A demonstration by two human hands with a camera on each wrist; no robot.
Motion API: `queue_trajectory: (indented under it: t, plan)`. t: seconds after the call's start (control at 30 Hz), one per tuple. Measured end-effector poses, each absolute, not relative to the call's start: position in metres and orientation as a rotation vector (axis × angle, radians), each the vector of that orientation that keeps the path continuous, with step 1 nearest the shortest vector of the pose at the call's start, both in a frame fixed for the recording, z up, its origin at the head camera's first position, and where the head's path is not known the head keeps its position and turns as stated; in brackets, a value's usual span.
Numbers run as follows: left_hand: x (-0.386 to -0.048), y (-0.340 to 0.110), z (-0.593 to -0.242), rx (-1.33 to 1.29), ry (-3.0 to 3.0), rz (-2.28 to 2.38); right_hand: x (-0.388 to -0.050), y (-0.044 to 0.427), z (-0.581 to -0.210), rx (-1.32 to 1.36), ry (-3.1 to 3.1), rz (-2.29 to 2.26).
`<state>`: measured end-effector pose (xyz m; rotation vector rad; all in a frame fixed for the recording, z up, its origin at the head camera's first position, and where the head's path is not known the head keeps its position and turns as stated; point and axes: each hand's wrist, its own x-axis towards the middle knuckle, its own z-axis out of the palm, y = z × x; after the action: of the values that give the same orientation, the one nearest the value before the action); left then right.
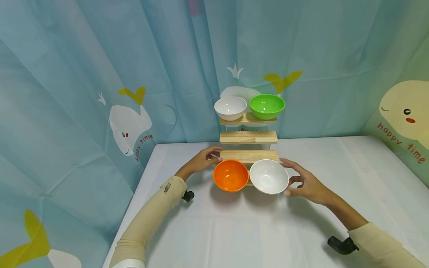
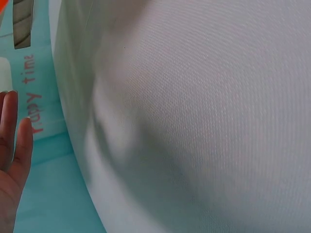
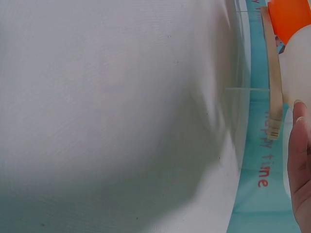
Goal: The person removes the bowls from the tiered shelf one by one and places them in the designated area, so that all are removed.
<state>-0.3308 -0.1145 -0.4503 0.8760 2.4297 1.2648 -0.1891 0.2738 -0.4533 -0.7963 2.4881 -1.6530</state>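
Observation:
A tiered stand with pale wooden shelves (image 1: 248, 137) is in the middle of the head view. On its lowest tier an orange bowl (image 1: 231, 175) and a white bowl (image 1: 269, 176) sit side by side. My left hand (image 1: 202, 159) is beside the stand's left edge, fingertips close to a shelf end, holding nothing. My right hand (image 1: 306, 185) is at the right side of the lower white bowl, thumb and fingers spread along it. In the right wrist view a fingertip meets the white bowl (image 3: 297, 68); whether it presses is unclear.
Another white bowl (image 1: 230, 108) and a green bowl (image 1: 267, 106) sit on the top shelf. The two shelves between carry no bowls. Under the stand is a white-covered table (image 1: 228, 238); a blue curtain (image 1: 187, 74) with whale prints hangs behind.

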Motion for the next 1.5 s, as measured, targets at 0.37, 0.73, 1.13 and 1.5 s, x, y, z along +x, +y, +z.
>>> queue_trajectory:
  t: [0.37, 0.73, 1.13, 1.5]
  plan:
    - [-0.333, -0.112, -0.453, 0.885, 2.432, 1.237, -0.19, 0.27, -0.458, -0.735, 2.476, -1.606]
    - [-0.334, -0.111, -0.455, 0.879, 2.427, 1.252, -0.189, 0.264, -0.457, -0.634, 2.529, -1.509]
    - [-0.335, -0.11, -0.453, 0.889, 2.42, 1.245, -0.189, 0.256, -0.452, -0.603, 2.533, -1.527]
    - [-0.334, -0.11, -0.45, 0.875, 2.407, 1.249, -0.19, 0.256, -0.453, -0.6, 2.514, -1.539]
